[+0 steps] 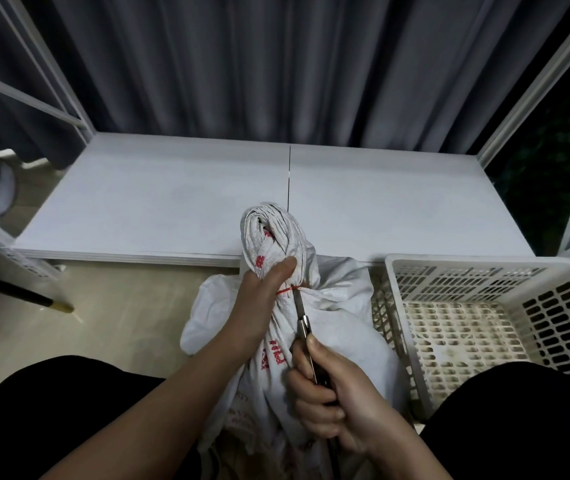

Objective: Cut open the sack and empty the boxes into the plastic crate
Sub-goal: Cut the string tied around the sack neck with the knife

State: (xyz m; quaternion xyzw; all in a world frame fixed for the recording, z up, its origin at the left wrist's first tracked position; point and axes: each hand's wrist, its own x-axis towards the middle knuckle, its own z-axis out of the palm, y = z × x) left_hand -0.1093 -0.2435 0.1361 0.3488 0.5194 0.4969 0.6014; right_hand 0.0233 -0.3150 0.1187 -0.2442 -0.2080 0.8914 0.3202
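A white woven sack [339, 337] with red print stands on the floor between my knees, its neck bunched and tied with a thin red string [285, 290]. My left hand [262, 299] grips the bunched neck just above the string. My right hand [332, 396] holds a utility knife [302, 322], its blade tip touching the red string. A white perforated plastic crate [553, 271] sits right of the sack and shows nothing inside. The boxes are hidden inside the sack.
A low white shelf board [172, 195] lies beyond the sack, with grey curtains behind it. White metal frame posts [539, 77] stand at both sides. A dark stick with a pale tip [17, 294] lies on the floor at left.
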